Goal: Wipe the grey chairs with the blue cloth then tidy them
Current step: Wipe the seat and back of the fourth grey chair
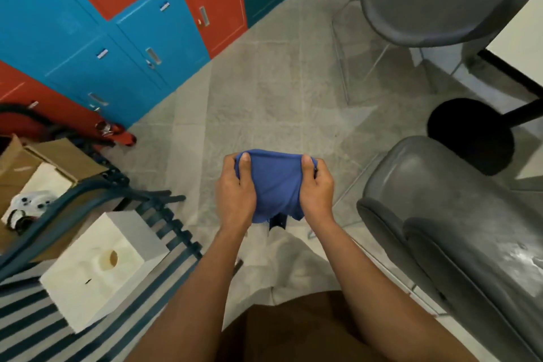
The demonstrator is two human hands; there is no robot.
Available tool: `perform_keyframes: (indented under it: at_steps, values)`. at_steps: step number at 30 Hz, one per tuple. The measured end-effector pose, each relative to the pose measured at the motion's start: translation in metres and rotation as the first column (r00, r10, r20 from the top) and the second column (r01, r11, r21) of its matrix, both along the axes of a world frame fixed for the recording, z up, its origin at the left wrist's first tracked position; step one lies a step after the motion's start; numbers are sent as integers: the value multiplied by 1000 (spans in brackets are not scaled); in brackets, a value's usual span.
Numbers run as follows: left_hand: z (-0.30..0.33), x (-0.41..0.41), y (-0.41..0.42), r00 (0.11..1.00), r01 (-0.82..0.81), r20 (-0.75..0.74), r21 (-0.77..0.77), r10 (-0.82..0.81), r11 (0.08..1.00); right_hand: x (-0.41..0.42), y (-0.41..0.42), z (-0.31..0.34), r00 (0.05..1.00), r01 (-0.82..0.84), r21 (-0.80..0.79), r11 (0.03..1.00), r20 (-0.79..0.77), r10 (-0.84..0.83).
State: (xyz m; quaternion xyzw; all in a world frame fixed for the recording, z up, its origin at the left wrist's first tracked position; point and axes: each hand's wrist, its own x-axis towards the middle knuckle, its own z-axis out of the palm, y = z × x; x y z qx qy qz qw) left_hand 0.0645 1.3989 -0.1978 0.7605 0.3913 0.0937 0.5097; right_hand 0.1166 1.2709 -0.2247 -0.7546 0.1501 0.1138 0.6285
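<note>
Dim, even indoor light; soft glare on grey chair (pixel 458 232) seat; wide-angle bend + blur at edges.

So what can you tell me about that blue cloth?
The blue cloth looks like soft, thin fabric, bunched and wrinkled. It is held up in the air above the tiled floor, stretched between the left hand and the right hand, thumbs pressed on top. Its ragged bottom edge hangs loose. It touches no chair.
</note>
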Motion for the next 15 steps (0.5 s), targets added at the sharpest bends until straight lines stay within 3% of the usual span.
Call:
perform_keyframes:
  at_steps: [15]
  values:
    - [26, 259, 60, 963, 269, 17, 31, -270, 963, 217, 49, 32, 956, 294, 78, 953, -6, -294]
